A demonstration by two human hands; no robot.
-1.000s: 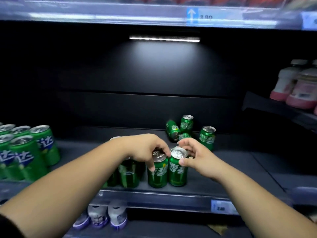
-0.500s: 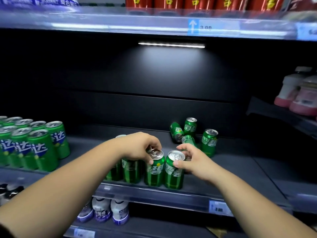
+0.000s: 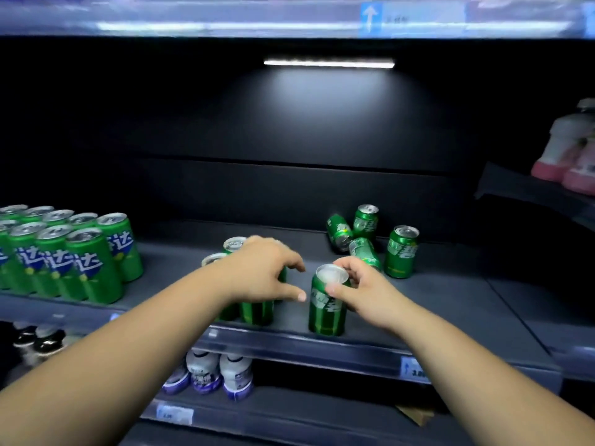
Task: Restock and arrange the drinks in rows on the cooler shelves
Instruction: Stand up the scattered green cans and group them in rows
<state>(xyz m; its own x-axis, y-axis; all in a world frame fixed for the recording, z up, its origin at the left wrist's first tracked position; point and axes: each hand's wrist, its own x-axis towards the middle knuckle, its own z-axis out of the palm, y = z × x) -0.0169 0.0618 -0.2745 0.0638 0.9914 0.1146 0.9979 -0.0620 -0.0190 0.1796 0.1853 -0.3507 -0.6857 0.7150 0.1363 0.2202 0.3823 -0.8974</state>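
Where the shelf [image 3: 434, 310] meets its front edge, one green can [image 3: 325, 313] stands upright, right hand [image 3: 363, 291] pinching its rim. Rigid, probably heavy if full, slick; best held round the sides. Left hand [image 3: 264, 272], fingers spread, covers grouped cans [image 3: 256, 312]; grip unclear. Behind: loose cans [image 3: 401, 252], two toppled.

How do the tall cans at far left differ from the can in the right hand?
The left cans are taller and slimmer; the held can is shorter, stouter. The left cans stand packed in rows, untouched; the held can stands apart, the right hand gripping its top. Both are green and upright.
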